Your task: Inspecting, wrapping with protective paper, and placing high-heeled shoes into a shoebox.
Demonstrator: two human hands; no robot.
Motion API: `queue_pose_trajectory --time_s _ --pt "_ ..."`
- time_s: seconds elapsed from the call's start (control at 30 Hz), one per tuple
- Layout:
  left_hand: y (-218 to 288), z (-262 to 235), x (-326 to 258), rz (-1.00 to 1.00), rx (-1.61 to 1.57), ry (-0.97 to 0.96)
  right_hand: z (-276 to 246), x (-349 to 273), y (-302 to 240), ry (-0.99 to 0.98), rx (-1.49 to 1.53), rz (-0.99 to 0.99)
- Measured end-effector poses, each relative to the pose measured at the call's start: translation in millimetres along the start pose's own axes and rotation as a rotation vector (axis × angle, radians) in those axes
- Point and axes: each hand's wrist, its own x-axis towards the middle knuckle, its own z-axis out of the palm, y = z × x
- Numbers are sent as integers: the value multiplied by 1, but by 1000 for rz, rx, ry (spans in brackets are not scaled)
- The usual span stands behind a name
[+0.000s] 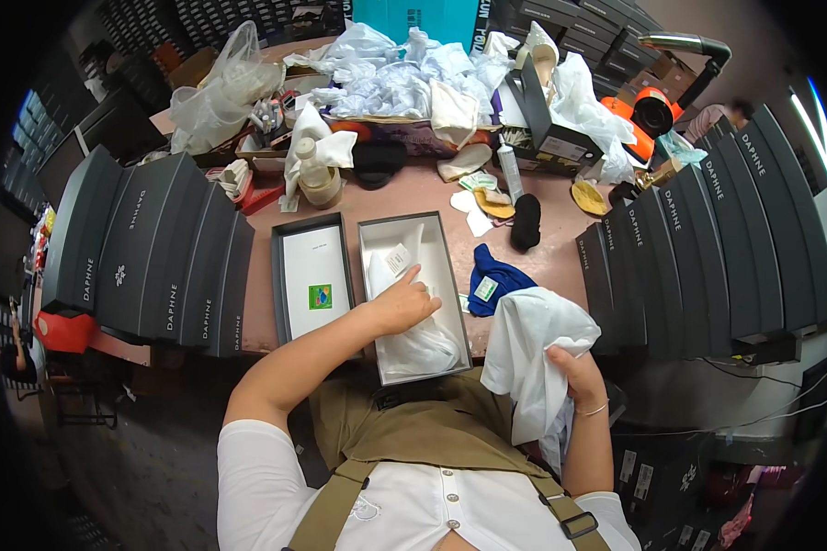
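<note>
In front of me lies an open dark grey shoebox (465, 344) with a pale lining. Inside it are white wrapping (423, 349) and a small white printed tag (398, 260). My left hand (404, 301) reaches over the box, index finger stretched out by the tag, the other fingers partly bent. I cannot tell whether its fingertips touch the wrapping. Right of the box, my right hand (577, 375) is closed on a crumpled white sheet (533, 340), thin cloth or paper, which hangs down toward my lap. Left of the box lies its lid (308, 266), inner side up, with a green sticker.
Dark shoeboxes stand in rows at left (147, 248) and right (698, 239). A blue cloth (496, 275) and a black pad (526, 223) lie right of the box. Farther back are a bottle (319, 179), a white tube (510, 170) and heaped white paper (404, 78).
</note>
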Motion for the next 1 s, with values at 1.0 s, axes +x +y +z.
queue_pose_trajectory --time_s 1.0 --pt "28 29 -89 -778 -447 1190 146 189 62 -384 -1254 -916"
